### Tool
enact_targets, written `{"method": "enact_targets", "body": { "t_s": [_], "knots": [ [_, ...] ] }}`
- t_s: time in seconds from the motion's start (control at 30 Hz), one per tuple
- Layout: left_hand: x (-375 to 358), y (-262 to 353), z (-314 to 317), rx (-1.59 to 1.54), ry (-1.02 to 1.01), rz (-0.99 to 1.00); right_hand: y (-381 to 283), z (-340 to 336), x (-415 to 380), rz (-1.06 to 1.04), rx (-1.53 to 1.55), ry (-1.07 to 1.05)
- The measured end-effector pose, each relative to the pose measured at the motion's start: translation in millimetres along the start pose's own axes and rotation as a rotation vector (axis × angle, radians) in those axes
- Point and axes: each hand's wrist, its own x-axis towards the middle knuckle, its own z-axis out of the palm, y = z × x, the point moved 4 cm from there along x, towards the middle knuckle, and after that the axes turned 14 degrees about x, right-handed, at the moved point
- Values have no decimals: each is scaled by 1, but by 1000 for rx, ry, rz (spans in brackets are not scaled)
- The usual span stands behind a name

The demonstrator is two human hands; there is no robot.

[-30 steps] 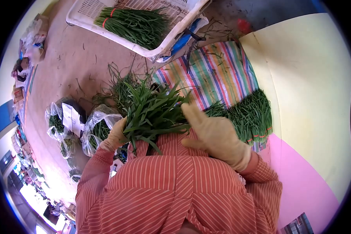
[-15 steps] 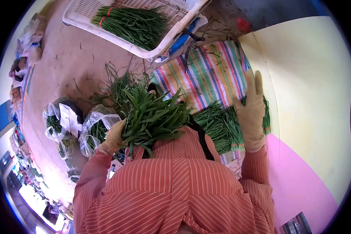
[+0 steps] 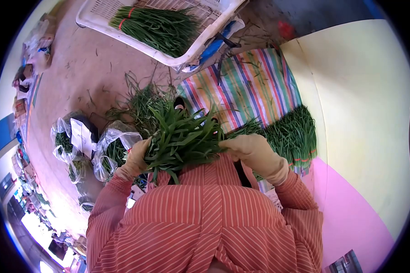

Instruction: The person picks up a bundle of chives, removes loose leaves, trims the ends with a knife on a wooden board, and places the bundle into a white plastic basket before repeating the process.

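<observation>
A thick bunch of long green leaves (image 3: 184,139) is held in front of my body. My left hand (image 3: 137,159), in a pale glove, grips the bunch at its left side. At the right edge of the leaves is my right hand (image 3: 255,154), also gloved, with its fingers pinched together at the leaf tips; whether a leaf is between them is too small to tell. Banded green bundles (image 3: 292,134) lie on the striped cloth (image 3: 246,86), to the right of and beyond my right hand.
A white plastic crate (image 3: 168,61) at the top holds a bundle with orange bands (image 3: 155,29). Loose green stalks (image 3: 141,102) lie on the floor. Plastic bags of greens (image 3: 111,152) stand at the left. A yellow and pink surface (image 3: 360,100) fills the right side.
My right hand has come down and left from above the banded bundles to the held bunch, and its spread fingers have closed. My left hand still holds the bunch.
</observation>
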Motion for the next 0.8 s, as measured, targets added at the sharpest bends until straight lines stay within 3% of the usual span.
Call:
{"method": "enact_targets", "body": {
  "t_s": [0.03,0.1,0.17,0.2,0.27,0.33,0.43,0.5,0.53,0.6,0.63,0.67,0.7,0.77,0.8],
  "knots": [
    [1,1,1,-4,-16,29,-2,-12,-3,-6,-4,-3],
    [-5,4,1,89,12,14,12,-41,-19,609,904,156],
    [-6,6,-2,185,37,7,79,-54,-35,358,333,535],
    [-5,7,-2,174,14,1,73,-60,-27,354,329,535],
    [-2,6,-1,165,1,-9,16,-83,-3,38,-542,693],
    [-5,5,3,186,-41,-19,-26,-68,27,183,-358,383],
    [5,16,-6,90,-43,8,-54,-33,48,-299,-721,197],
    [3,20,-8,123,7,32,-18,-15,51,-136,-392,-58],
    [2,22,-10,154,53,54,-12,-21,48,-137,-394,-58],
    [3,29,-15,149,56,64,19,-47,32,187,844,296],
    [3,31,-16,146,62,75,24,-70,27,223,677,512],
    [3,31,-14,143,66,73,59,-73,15,185,817,739],
    [0,30,-12,148,45,38,77,-73,11,184,815,739],
    [-2,25,-11,157,21,7,77,-80,16,268,-123,554],
    [-4,23,-9,162,27,9,85,-67,23,358,123,273]
  ]
}}
